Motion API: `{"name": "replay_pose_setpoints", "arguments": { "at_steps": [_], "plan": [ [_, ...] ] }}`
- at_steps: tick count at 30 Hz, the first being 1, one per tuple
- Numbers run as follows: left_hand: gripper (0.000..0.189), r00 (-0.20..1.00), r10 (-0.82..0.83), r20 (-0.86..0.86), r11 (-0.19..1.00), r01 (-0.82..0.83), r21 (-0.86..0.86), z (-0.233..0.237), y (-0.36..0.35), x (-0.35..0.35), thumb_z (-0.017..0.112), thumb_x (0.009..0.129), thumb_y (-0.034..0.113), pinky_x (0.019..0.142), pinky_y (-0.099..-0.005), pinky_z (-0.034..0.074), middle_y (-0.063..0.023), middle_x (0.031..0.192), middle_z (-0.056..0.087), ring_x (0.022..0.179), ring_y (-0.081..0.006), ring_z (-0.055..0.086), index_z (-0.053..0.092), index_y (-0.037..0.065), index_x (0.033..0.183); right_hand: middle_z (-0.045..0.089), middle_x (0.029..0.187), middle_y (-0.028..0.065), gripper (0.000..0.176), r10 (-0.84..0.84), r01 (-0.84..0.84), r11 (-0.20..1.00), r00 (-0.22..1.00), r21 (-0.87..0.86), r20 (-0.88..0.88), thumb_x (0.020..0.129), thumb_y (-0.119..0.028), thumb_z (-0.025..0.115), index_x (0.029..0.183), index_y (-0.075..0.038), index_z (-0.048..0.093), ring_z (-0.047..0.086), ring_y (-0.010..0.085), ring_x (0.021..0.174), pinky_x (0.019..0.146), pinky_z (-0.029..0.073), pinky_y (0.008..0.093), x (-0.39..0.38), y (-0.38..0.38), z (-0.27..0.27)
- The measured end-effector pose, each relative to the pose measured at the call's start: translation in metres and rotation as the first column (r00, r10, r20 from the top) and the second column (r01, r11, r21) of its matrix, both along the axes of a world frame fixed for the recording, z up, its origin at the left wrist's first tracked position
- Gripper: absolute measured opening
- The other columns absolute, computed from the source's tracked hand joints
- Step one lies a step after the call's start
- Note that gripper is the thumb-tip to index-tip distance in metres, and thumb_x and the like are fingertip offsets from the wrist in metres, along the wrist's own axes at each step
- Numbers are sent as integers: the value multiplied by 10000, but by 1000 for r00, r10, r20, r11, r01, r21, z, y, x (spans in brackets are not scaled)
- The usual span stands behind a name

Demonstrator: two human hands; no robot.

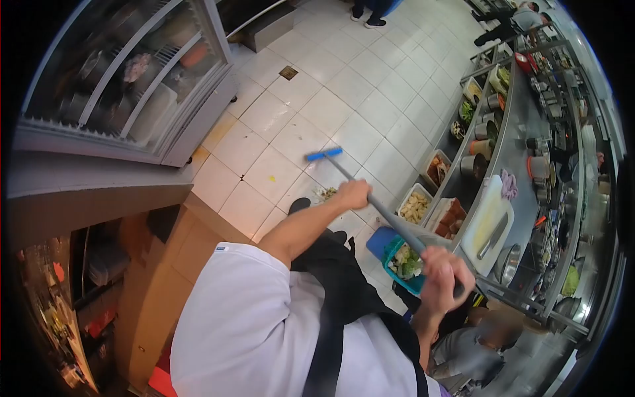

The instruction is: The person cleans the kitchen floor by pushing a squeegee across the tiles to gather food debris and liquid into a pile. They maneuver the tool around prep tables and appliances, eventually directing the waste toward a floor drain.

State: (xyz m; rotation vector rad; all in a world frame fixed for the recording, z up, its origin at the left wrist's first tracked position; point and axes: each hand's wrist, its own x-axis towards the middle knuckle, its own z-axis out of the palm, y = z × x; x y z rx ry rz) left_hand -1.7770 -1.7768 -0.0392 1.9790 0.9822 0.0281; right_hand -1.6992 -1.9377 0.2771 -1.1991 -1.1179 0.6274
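Observation:
Both my hands grip the long grey handle of a broom [380,210] with a narrow blue head; whether the head carries bristles or a rubber blade is hard to tell. My left hand [355,194] is wrapped round the handle partway down. Near the handle's top end, my right hand [446,278] is closed on it. The blue head [324,154] rests on the white tile floor [264,165]. A small heap of food scraps [325,192] lies on the tiles near my shoes, close to my left hand in view.
A teal bin [420,284] with leafy scraps stands by a steel counter [512,145] on the right. Food containers line its lower shelf. A glass-door fridge [198,126] stands at left, above a cardboard box [192,245]. A person [463,351] is at lower right; others stand farther off.

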Motion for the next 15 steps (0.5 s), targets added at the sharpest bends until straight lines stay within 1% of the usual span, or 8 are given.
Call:
{"name": "replay_pose_setpoints", "arguments": {
  "at_steps": [1, 2, 4, 7, 11, 13, 14, 15],
  "plan": [
    [273, 998, 64, -2, 998, -63, 21, -3, 21, -8, 699, 887, 365, 821, -555, 551, -177, 1075, 695, 1001, -410, 695, 727, 99, 941, 563, 645, 116, 285, 27, -26, 999, 999, 20, -34, 949, -94, 609, 702, 21, 527, 551, 228, 628, 748, 519, 440, -3, 18, -13],
    [216, 992, 126, -3, 991, -126, 43, -7, 40, -16, 682, 884, 283, 843, -559, 557, -178, 1097, 687, 1038, -408, 693, 732, 100, 988, 565, 655, 102, 292, 11, -11, 999, 1000, 37, 24, 958, -68, 589, 686, 18, 522, 558, 221, 636, 757, 523, 419, -10, 39, -23],
    [304, 957, 289, -15, 955, -288, 68, 12, 67, -36, 675, 939, 385, 875, -561, 549, -180, 1161, 666, 1078, -409, 679, 712, 100, 1040, 569, 651, 88, 299, 69, -69, 997, 998, 44, 0, 961, -41, 568, 673, 18, 514, 566, 203, 640, 758, 530, 396, -18, 75, -50],
    [382, 934, 353, -54, 932, -345, 113, -7, 89, -60, 662, 962, 464, 891, -555, 547, -170, 1179, 660, 1097, -406, 674, 694, 103, 1085, 567, 643, 80, 303, 127, -125, 990, 992, 71, -26, 962, -31, 555, 665, 13, 511, 570, 185, 641, 750, 530, 383, -34, 104, -82],
    [308, 964, 244, -110, 969, -237, 67, -23, 64, -70, 733, 875, 320, 876, -555, 567, -180, 1173, 675, 1085, -418, 688, 707, 85, 1072, 588, 655, 91, 309, 116, -113, 990, 993, -80, 32, 958, -39, 554, 658, 16, 507, 564, 176, 632, 730, 518, 375, -39, 76, -70],
    [287, 991, 48, -127, 997, -55, -58, -20, 33, -57, 740, 821, 262, 843, -545, 584, -196, 1110, 712, 1029, -421, 709, 733, 73, 1036, 594, 661, 103, 308, 92, -79, 988, 992, -133, 91, 952, -54, 568, 659, 18, 506, 560, 188, 626, 722, 511, 383, -32, 45, -42],
    [279, 997, 11, -75, 998, -15, -60, -18, 13, -49, 743, 810, 266, 836, -536, 588, -202, 1077, 724, 1007, -419, 715, 745, 71, 1009, 596, 662, 112, 306, 95, -81, 989, 990, -127, 106, 947, -64, 578, 661, 19, 507, 557, 197, 622, 718, 509, 390, -27, 34, -30],
    [273, 999, -29, -21, 998, 27, -57, -16, -6, -38, 747, 799, 270, 829, -526, 593, -207, 1044, 735, 986, -417, 721, 757, 69, 983, 580, 647, 121, 305, 115, -111, 988, 993, -106, 29, 943, -88, 597, 668, 17, 516, 543, 215, 611, 702, 499, 404, -27, 27, -15]
  ]
}}
